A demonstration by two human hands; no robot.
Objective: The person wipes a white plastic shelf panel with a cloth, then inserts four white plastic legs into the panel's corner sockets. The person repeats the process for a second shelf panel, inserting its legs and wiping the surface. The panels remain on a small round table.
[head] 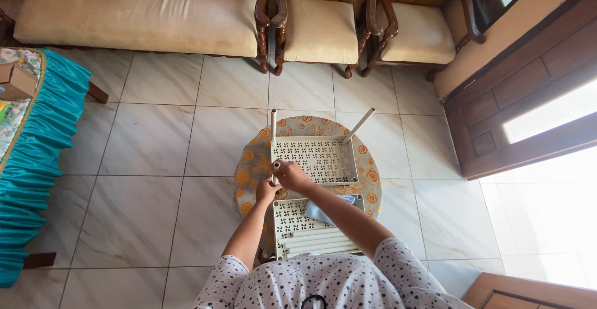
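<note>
A white perforated plastic shelf tray [320, 156] lies on a small round table with an orange flower-pattern cloth [249, 166]. Two white tubes stand up from its far corners, one at the left [273, 124] and one at the right [360, 124]. My right hand [290, 175] and my left hand [267, 191] meet at the tray's near left corner, both closed around a short white tube [275, 173]. A second perforated tray [292, 222] lies closer to me, holding several loose white tubes [317, 242] and a blue-grey cloth [318, 212].
Cream-cushioned wooden sofa [137, 13] and two chairs [320, 29] line the far wall. A table with a teal frilled cover [37, 135] stands at the left, a cardboard box [15, 82] on it. A wooden door [528, 79] is at right. Pale marble tiles cover the floor.
</note>
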